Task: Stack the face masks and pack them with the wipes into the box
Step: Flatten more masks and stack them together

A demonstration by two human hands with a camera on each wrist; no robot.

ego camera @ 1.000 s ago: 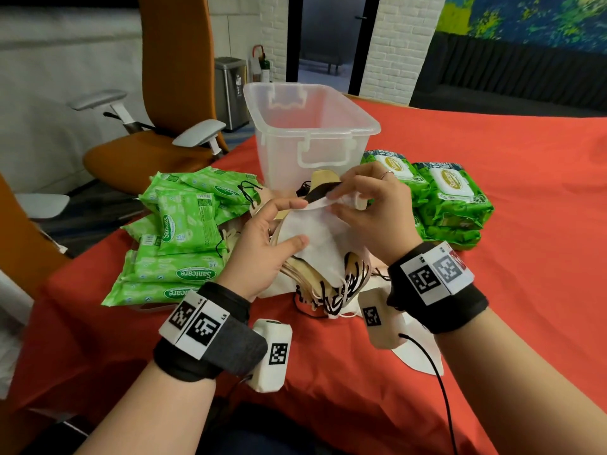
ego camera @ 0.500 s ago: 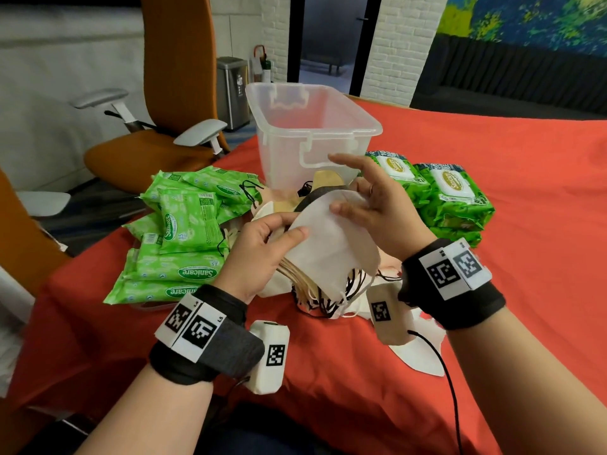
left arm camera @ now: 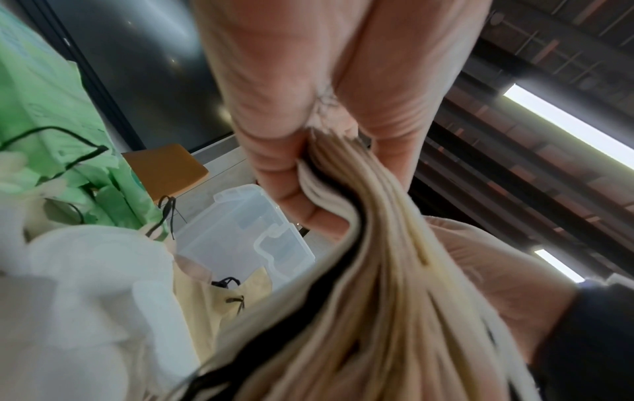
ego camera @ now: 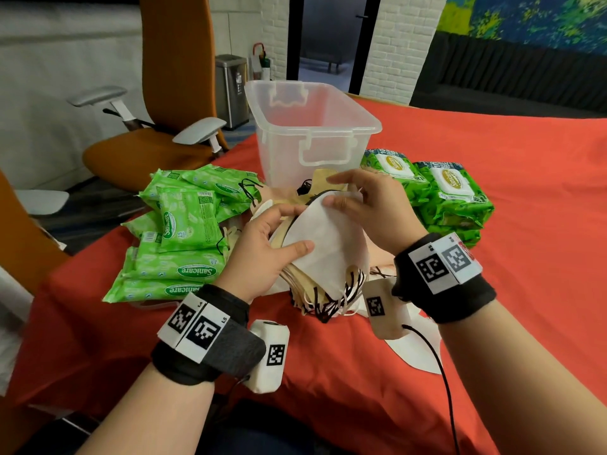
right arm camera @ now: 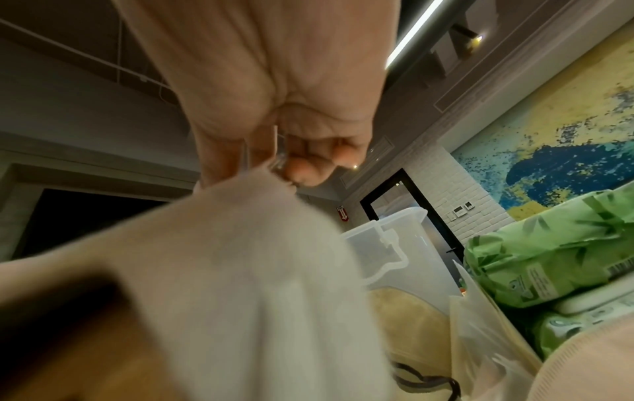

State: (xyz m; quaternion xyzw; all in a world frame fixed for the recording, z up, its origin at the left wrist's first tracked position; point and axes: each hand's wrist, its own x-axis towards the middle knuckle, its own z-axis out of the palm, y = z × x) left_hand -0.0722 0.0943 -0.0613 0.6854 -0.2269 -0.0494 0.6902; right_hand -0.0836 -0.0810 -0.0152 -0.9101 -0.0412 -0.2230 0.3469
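Observation:
My left hand grips a stack of beige and white face masks, its thumb pressing on the top white mask. In the left wrist view the fingers curl round the stack's edge. My right hand pinches the white mask's upper edge, thumb on its face; the right wrist view shows curled fingers at the mask. The clear, empty plastic box stands just behind the hands. Green wipes packs lie left and right.
More loose masks lie on the red tablecloth under and behind my hands. An orange office chair stands beyond the table's left edge. Red cloth stretches bare to the right and at the front.
The white mask has come down flat onto the stack, under my left thumb. My right hand spread its fingers, then closed again on the mask's upper edge.

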